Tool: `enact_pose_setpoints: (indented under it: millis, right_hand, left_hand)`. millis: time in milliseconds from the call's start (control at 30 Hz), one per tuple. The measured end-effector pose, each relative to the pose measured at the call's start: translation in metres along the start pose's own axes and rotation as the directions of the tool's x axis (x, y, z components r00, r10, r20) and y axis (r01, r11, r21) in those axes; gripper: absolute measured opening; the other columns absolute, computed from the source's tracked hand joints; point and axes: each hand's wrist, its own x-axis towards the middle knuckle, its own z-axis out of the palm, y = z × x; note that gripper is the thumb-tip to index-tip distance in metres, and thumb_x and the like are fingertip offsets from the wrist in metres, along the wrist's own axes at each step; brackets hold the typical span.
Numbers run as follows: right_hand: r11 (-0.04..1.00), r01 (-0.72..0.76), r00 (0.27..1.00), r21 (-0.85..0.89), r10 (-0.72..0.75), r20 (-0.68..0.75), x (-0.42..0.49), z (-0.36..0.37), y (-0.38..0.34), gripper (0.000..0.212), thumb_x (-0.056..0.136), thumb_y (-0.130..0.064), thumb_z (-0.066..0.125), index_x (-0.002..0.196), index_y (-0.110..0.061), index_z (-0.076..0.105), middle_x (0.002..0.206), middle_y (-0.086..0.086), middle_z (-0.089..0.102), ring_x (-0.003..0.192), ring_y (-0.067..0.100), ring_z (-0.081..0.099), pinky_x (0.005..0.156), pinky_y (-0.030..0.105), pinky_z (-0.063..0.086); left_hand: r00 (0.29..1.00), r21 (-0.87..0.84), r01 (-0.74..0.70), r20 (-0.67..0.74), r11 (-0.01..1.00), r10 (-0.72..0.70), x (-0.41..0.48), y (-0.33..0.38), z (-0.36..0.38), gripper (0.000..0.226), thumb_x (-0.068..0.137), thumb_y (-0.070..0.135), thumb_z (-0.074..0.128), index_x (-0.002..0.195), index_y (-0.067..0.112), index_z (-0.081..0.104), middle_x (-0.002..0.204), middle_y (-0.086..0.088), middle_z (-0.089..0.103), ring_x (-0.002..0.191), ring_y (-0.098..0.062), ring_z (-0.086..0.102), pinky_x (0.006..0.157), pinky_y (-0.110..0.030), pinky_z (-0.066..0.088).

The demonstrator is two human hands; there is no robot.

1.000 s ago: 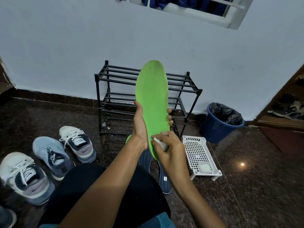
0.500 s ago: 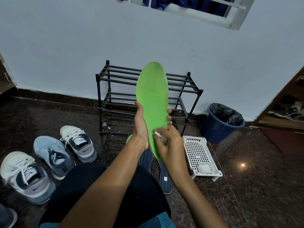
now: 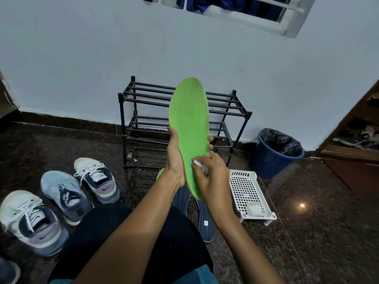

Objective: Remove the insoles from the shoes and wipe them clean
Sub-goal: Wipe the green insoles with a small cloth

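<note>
A bright green insole (image 3: 189, 119) stands upright in front of me, toe end up. My left hand (image 3: 174, 158) grips its lower left edge, fingertips showing past the right edge. My right hand (image 3: 211, 177) pinches a small white wipe (image 3: 200, 165) against the insole's heel part. Two dark blue insoles (image 3: 205, 220) lie on the floor below my hands. A second green insole (image 3: 160, 174) peeks out behind my left wrist. Three sneakers sit at the left: a white and grey one (image 3: 96, 179), a light blue one (image 3: 63, 194), another white and grey one (image 3: 30, 220).
A black metal shoe rack (image 3: 139, 119) stands against the white wall. A white perforated tray (image 3: 246, 191) with a pale pad lies right of my hands. A blue bin (image 3: 270, 158) with a black liner is beyond it. A wooden cabinet is at far right.
My right hand with the wipe has slid slightly up and in along the insole's heel area. The insole and my left hand stay almost in place.
</note>
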Motion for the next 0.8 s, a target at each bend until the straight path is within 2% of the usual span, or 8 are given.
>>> enact_pose_setpoints:
  millis: [133, 233, 333, 667, 800]
  right_hand:
    - [0.999, 0.013, 1.000, 0.030, -0.013, 0.013, -0.008, 0.000, -0.001, 0.013, 0.082, 0.004, 0.060, 0.088, -0.001, 0.070, 0.083, 0.004, 0.054, 0.080, 0.022, 0.052, 0.070, 0.004, 0.033]
    - [0.995, 0.013, 0.999, 0.096, -0.018, 0.050, -0.021, -0.002, -0.003, 0.013, 0.082, -0.002, 0.059, 0.087, -0.005, 0.071, 0.083, 0.005, 0.057, 0.080, 0.020, 0.054, 0.068, 0.009, 0.036]
    - [0.990, -0.010, 0.998, 0.139, 0.001, 0.064, -0.029, -0.005, -0.003, 0.013, 0.081, -0.006, 0.059, 0.085, -0.007, 0.071, 0.082, 0.004, 0.059, 0.079, 0.017, 0.055, 0.066, 0.007, 0.037]
    - [1.000, -0.004, 1.000, -0.004, 0.004, 0.014, -0.010, -0.001, -0.002, 0.012, 0.084, 0.001, 0.060, 0.088, -0.003, 0.070, 0.083, 0.005, 0.056, 0.081, 0.020, 0.052, 0.071, 0.002, 0.032]
    - [0.999, -0.010, 1.000, 0.053, 0.009, 0.017, -0.017, -0.001, -0.002, 0.012, 0.083, 0.001, 0.062, 0.088, -0.004, 0.071, 0.083, 0.004, 0.056, 0.080, 0.021, 0.053, 0.069, 0.005, 0.034]
  left_hand:
    - [1.000, -0.023, -0.009, -0.011, 1.000, 0.009, -0.001, 0.000, 0.000, 0.089, 0.087, 0.074, 0.014, 0.108, 0.001, 0.059, 0.085, -0.014, 0.063, 0.066, -0.020, 0.057, 0.060, -0.028, 0.051]
    - [1.000, -0.058, -0.014, -0.008, 0.998, 0.013, 0.000, 0.000, 0.000, 0.089, 0.086, 0.075, 0.016, 0.107, 0.001, 0.060, 0.085, -0.014, 0.062, 0.066, -0.020, 0.054, 0.058, -0.028, 0.050]
    - [1.000, -0.069, -0.010, 0.001, 0.998, 0.010, 0.001, 0.000, 0.001, 0.088, 0.085, 0.076, 0.017, 0.109, 0.002, 0.059, 0.086, -0.014, 0.061, 0.066, -0.020, 0.054, 0.058, -0.028, 0.050]
    - [1.000, -0.035, 0.004, 0.000, 0.999, -0.004, -0.001, -0.001, 0.001, 0.090, 0.086, 0.075, 0.015, 0.108, 0.000, 0.059, 0.085, -0.014, 0.062, 0.067, -0.020, 0.055, 0.061, -0.029, 0.051]
    - [1.000, -0.033, 0.001, -0.012, 0.999, -0.001, -0.001, -0.001, 0.000, 0.090, 0.085, 0.076, 0.016, 0.108, 0.000, 0.059, 0.086, -0.013, 0.062, 0.068, -0.020, 0.054, 0.060, -0.029, 0.050]
